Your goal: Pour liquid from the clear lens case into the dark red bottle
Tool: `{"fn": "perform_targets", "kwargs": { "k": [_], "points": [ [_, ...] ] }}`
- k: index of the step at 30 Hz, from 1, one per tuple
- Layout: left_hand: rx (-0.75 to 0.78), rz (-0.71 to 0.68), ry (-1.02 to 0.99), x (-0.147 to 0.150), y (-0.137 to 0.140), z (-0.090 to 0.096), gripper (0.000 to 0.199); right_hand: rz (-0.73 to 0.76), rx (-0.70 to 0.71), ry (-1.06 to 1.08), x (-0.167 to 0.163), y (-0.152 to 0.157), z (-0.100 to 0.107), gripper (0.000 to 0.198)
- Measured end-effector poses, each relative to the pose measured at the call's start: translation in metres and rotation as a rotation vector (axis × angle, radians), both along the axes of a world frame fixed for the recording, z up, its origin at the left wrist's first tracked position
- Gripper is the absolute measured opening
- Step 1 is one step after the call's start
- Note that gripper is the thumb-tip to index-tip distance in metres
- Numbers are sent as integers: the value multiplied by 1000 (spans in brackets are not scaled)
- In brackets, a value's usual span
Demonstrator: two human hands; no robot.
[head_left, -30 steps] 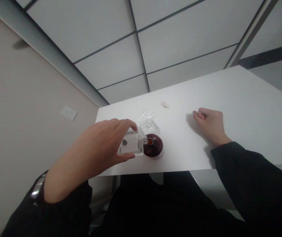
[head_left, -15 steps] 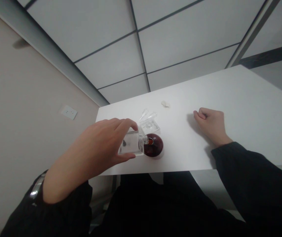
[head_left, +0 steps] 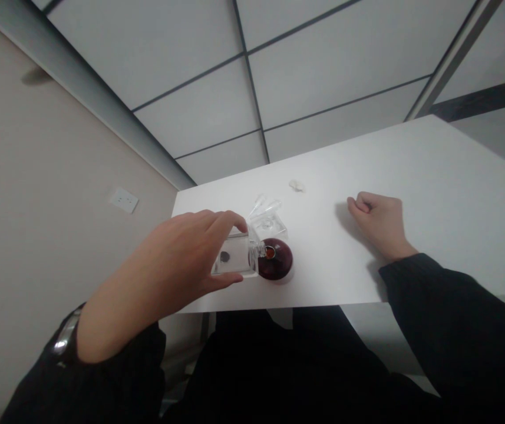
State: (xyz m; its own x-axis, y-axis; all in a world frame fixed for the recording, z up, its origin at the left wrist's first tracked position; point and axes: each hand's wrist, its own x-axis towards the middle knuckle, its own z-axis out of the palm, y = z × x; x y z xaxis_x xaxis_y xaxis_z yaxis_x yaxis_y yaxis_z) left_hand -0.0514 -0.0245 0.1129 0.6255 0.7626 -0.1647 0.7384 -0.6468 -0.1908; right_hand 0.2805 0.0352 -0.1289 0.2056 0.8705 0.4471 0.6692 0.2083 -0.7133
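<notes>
Clear bottle, tipped in left hand, near table edge.

White table: dark red round vessel nr front edge, clear square block behind it, small white scrap, right fist resting.

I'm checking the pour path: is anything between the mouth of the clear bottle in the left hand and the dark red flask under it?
Nothing visible. The left hand tilts the clear bottle so its neck sits right at the opening of the dark red flask. The clear stopper and tubes lie behind the flask, out of the way.
</notes>
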Motion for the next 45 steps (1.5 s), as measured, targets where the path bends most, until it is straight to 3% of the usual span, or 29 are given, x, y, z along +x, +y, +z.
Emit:
{"fn": "perform_targets", "kwargs": {
  "k": [45],
  "points": [
    [-20,2,-4,0,-1,1,58,-10,-17,-11,-1,-1,3,44]
  ]
}}
